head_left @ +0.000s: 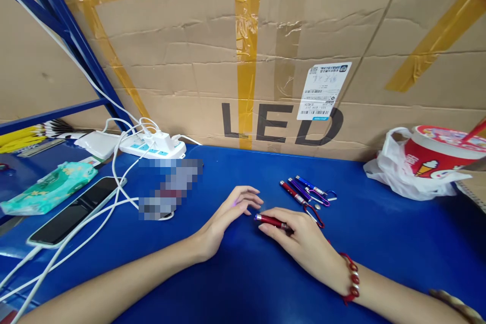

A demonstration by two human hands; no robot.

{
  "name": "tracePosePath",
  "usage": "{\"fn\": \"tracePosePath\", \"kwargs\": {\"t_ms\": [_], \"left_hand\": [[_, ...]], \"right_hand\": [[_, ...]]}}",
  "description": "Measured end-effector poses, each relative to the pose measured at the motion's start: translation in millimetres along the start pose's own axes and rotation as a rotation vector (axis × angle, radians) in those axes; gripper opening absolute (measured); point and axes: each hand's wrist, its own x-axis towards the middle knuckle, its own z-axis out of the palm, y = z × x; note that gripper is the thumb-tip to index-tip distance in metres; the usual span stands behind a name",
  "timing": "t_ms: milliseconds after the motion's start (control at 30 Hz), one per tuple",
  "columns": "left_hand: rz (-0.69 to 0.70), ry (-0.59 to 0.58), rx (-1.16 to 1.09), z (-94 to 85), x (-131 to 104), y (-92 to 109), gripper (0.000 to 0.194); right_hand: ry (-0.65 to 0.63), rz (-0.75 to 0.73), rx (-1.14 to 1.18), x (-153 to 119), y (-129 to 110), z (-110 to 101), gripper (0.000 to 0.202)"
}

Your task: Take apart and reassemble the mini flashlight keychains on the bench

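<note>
My right hand [299,235] is closed around a small red penlight [271,221], its silver tip pointing left. A violet glow shows at that tip. To the left, my left hand [231,217] holds nothing, its fingers stretched out and slightly curled toward the light. A faint purple spot falls on the left hand near the thumb. Behind the right hand lie three more penlights with carabiner clips: a red one [292,192], a purple one [299,189] and a blue one [310,185].
A white power strip [152,149] with several cables stands at the back left. Near it lie a phone [74,212] and a green tissue pack [49,187]. At the right is a red-and-white cup [436,154] in a plastic bag. A large cardboard box [182,71] stands behind.
</note>
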Motion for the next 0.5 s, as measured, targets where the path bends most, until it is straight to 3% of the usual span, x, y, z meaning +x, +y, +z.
{"fn": "tracePosePath", "kwargs": {"t_ms": [100,333,500], "left_hand": [[-0.01,-0.014,-0.002,0.9,-1.2,-2.1,0.033],[-0.026,0.16,0.027,2.6,-0.2,-1.7,0.03],[-0.031,0.164,0.051,2.8,-0.8,-2.3,0.031]], "right_hand": [[-0.024,0.003,-0.021,0.0,0.6,0.6,0.02],[-0.04,-0.032,-0.036,-0.3,1.0,1.2,0.022],[-0.057,-0.075,-0.048,0.1,1.3,1.5,0.022]]}}
